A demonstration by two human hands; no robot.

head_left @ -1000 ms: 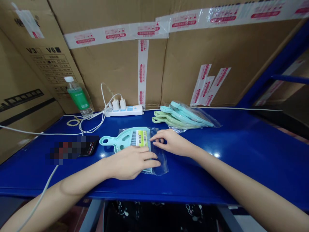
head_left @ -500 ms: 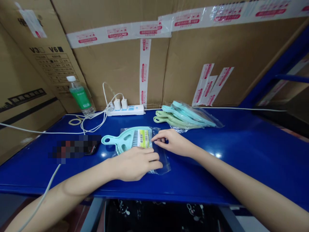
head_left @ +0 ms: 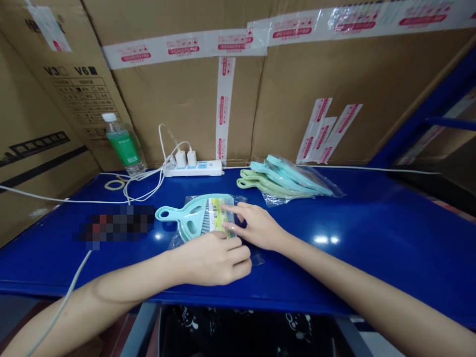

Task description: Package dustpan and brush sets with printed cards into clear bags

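A light-blue dustpan (head_left: 184,214) with a small brush (head_left: 205,218) lies flat in a clear plastic bag (head_left: 256,258), its handle pointing left. A yellow-green and white label card (head_left: 215,210) covers part of the brush. My left hand (head_left: 221,258) is at the near side of the bag, fingers curled round its edge; the fingertips are hidden. From the right, my right hand (head_left: 256,225) reaches over the bag, thumb and index finger apart, fingertips at the label.
Bagged blue and green dustpans (head_left: 286,178) lie in a pile at the back. Behind are a white power strip (head_left: 201,168), cables and a water bottle (head_left: 124,146). A blurred dark object (head_left: 115,223) lies left. Cardboard (head_left: 178,104) walls the back of the blue table (head_left: 357,223).
My right hand has moved left over the bag, from its far right side to the label, and its fingers have spread. My left hand has shifted slightly toward me.
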